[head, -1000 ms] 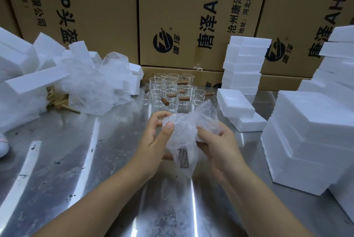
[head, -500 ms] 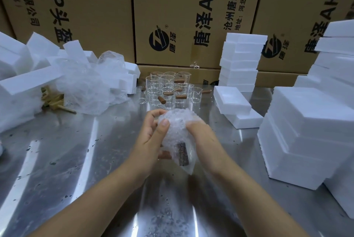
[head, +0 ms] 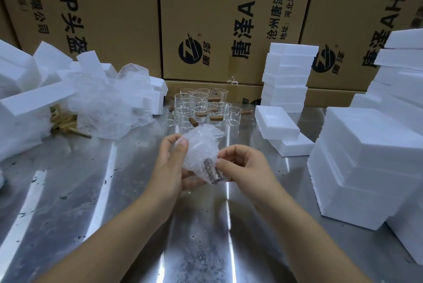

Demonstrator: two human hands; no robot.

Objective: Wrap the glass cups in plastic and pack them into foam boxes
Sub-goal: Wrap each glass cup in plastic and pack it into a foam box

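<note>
bubble-wrapped cup (head: 201, 147) held above desk (head: 91, 191), centre. left hand (head: 170, 163) grip curled round its left side, thumb on top. right hand (head: 242, 166) grip pinching wrap by dark handle. bare glass cups (head: 199, 108) behind, foam boxes (head: 357, 163) on right.

Glass cups (head: 199, 108) behind wrapped bundle (head: 201, 152)

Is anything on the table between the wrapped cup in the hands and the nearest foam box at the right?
Nothing visible. The left hand and right hand hold the wrapped cup; only bare table lies between it and the foam box. The loose cups stand farther back, off that path.
</note>
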